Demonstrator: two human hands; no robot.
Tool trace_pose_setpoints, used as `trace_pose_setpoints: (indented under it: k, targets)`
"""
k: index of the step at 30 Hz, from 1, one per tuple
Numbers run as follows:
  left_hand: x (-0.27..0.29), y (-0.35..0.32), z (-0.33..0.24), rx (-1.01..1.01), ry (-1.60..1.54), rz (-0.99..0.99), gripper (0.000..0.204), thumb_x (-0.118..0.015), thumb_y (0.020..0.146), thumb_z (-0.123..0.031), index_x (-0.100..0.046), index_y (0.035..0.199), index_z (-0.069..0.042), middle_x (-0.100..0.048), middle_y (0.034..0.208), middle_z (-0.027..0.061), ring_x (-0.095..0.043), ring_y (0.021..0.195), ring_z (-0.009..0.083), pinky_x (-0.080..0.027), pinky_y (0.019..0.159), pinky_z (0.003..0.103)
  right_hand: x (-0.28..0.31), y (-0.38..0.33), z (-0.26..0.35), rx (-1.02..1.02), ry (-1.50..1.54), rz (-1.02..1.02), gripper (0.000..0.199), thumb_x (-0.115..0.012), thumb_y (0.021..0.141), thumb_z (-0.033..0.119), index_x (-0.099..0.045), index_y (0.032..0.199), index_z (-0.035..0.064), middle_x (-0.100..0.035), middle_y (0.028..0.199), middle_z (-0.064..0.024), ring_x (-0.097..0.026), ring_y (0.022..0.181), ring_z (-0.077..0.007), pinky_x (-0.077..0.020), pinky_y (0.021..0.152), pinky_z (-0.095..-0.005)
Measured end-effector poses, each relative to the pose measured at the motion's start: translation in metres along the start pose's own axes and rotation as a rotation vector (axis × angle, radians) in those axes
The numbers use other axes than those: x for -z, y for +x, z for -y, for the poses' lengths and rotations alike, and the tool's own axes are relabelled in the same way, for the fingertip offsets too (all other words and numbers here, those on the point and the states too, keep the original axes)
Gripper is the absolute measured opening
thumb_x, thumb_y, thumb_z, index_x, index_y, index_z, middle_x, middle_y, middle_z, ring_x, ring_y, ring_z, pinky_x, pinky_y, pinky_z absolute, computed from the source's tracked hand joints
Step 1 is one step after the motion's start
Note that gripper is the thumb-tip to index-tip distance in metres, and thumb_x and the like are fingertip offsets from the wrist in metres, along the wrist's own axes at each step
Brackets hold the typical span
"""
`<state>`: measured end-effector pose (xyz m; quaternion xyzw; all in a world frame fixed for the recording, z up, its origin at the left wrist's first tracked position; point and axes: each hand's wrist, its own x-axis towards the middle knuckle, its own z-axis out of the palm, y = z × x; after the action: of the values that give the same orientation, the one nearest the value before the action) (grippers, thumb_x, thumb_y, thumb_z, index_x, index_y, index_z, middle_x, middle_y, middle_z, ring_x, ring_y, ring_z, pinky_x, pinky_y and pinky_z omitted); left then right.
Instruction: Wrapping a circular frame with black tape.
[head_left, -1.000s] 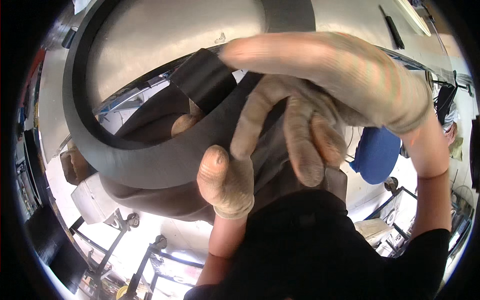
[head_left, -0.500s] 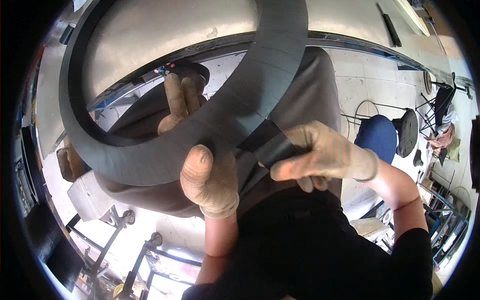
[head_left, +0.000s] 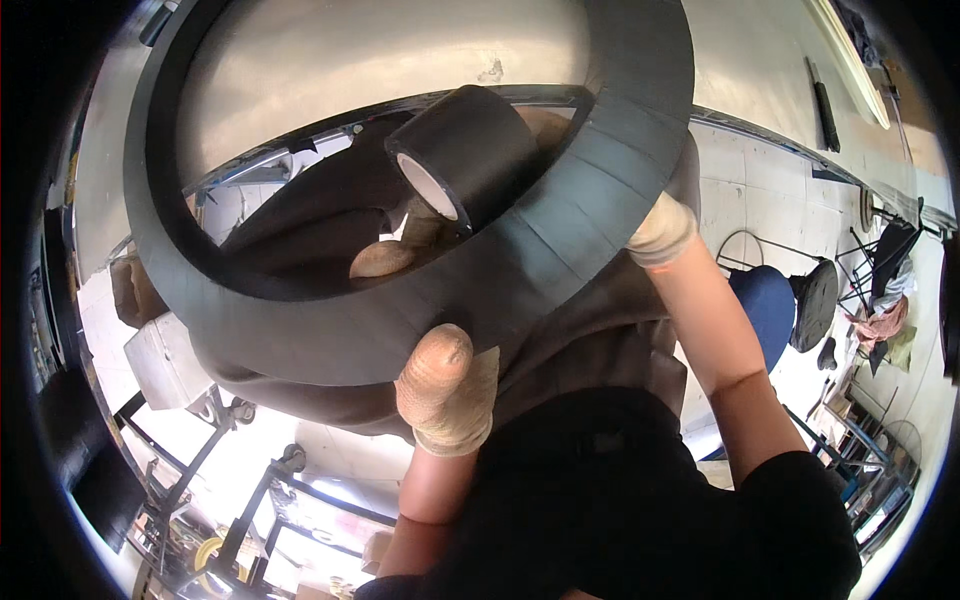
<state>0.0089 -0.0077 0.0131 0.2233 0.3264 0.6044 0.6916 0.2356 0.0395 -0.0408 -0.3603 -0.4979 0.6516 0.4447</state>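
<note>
A large black ring (head_left: 585, 215), its band wrapped in overlapping strips of tape, leans over my lap and against the bench edge. My left hand (head_left: 447, 390), in a worn beige work glove, is closed round its near side. The thumb lies in front, and fingertips show inside the opening. A wide roll of black tape (head_left: 475, 150) with a white core stands tilted in the opening, by the ring's right inner side. My gloved right hand (head_left: 662, 232) reaches behind the ring's right side. Part of its fingers shows at the roll's far end, gripping it; the ring covers the rest.
A metal-topped bench (head_left: 400, 45) lies ahead, with a dark stick-like tool (head_left: 824, 115) at its right. To the right stand a blue-covered stool (head_left: 762, 315) and a black round seat (head_left: 815, 305). A pale box (head_left: 168, 362) and wheeled metal frames are at the left.
My right hand has moved from in front of the ring to behind its right side. The tape roll now shows within the opening. The ring has shifted right, with my left hand still gripping it.
</note>
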Motion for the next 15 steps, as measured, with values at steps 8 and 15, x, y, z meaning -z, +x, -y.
trace_pose_setpoints:
  k: [8, 15]
  targets:
    - [0.000, 0.001, 0.012, -0.084, -0.017, 0.048, 0.076, -0.079, 0.082, -0.033, -0.047, 0.146, -0.008, -0.052, 0.143, 0.0123, -0.046, 0.137, 0.0281, -0.029, 0.121, 0.046, -0.039, -0.020, 0.164, -0.317, -0.004, 0.004, 0.052, -0.052, 0.104, 0.030, -0.052, 0.134, -0.0113, -0.073, 0.094, -0.0234, -0.072, 0.060, -0.0212, -0.0584, 0.049, -0.0228]
    - [0.000, 0.008, 0.015, -0.119, -0.012, 0.077, 0.074, -0.083, 0.079, -0.034, -0.048, 0.137, -0.004, -0.050, 0.145, 0.0188, -0.046, 0.134, 0.0306, -0.029, 0.118, 0.045, -0.045, 0.055, 0.143, -0.282, -0.095, 0.356, 0.042, -0.062, 0.099, 0.016, -0.053, 0.134, -0.0062, -0.073, 0.092, -0.0118, -0.067, 0.065, -0.0101, -0.0500, 0.054, -0.0174]
